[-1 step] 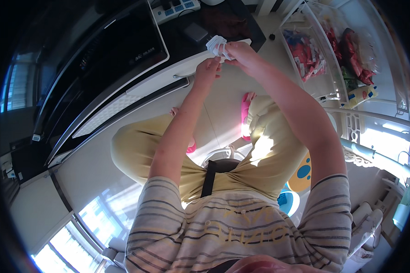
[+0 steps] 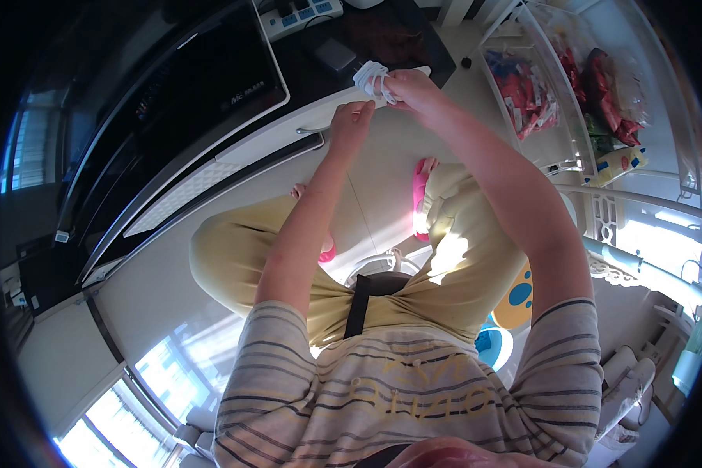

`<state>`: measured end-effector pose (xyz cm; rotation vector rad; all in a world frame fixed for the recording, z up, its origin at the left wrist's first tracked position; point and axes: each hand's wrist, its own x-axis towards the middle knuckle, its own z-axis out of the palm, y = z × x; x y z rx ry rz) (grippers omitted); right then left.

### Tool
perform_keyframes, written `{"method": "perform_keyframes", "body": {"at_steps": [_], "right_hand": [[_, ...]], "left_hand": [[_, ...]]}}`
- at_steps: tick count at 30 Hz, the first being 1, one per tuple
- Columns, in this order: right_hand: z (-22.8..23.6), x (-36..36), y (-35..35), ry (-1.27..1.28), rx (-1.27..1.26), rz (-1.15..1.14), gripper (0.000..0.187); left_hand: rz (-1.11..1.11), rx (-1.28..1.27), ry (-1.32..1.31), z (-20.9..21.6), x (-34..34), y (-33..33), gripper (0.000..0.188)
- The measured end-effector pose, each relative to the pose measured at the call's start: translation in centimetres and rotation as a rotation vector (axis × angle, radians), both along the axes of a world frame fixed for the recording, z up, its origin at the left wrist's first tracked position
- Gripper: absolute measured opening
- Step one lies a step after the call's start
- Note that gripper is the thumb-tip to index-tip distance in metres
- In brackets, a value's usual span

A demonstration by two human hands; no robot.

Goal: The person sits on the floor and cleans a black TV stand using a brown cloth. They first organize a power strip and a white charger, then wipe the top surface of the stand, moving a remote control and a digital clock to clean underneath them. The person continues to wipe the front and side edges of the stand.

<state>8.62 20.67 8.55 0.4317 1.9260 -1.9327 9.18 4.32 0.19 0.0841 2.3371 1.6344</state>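
My right hand (image 2: 409,87) is closed around a white charger with its cable wound in loops (image 2: 373,78). It holds the bundle over the front edge of a dark-topped cabinet (image 2: 448,58). Just to the left and nearer to me, my left hand (image 2: 352,118) has its fingers curled together, close to the cable loops. Whether a bit of cable is pinched in those fingers is too small to make out. A dark, flat box-like device (image 2: 335,56) lies on the cabinet top, just beyond the bundle.
A white power strip (image 2: 300,17) with plugs lies at the back beside a large black screen (image 2: 203,93). A metal handle (image 2: 313,130) sits on the cabinet's front. To the right, clear drawers (image 2: 558,93) hold red packages. Pink slippers (image 2: 421,199) are below.
My left hand has shifted slightly left, a little away from the cable bundle. My right hand and the white charger have stayed in place.
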Motion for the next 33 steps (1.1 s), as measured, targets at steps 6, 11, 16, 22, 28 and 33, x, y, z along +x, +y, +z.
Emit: {"method": "perform_keyframes", "body": {"at_steps": [6,11,16,22,28,33], "right_hand": [[-0.4,-0.5,0.6,-0.042,0.258,0.032,0.031],[-0.8,-0.9,0.9,-0.048,0.371,0.074,0.034],[-3.0,-2.1,2.1,-0.026,0.437,0.116,0.034],[-4.3,-2.8,1.9,0.074,0.731,0.285,0.039],[-5.4,-2.7,-0.1,0.151,0.95,0.481,0.034],[-6.9,-2.1,-2.8,0.241,1.165,0.663,0.032]], "left_hand": [[-0.08,-0.784,0.227,-6.8,-0.3,-4.3,0.052],[-0.107,-0.888,0.364,-7.2,0.8,-5.0,0.05],[-0.128,-0.929,0.311,-7.1,2.4,-4.4,0.044],[-0.126,-0.879,0.286,-7.1,5.7,-4.7,0.042],[-0.164,-0.85,0.225,-6.6,8.1,-4.7,0.043],[-0.225,-0.851,0.159,-5.6,8.6,-4.7,0.043]]}}
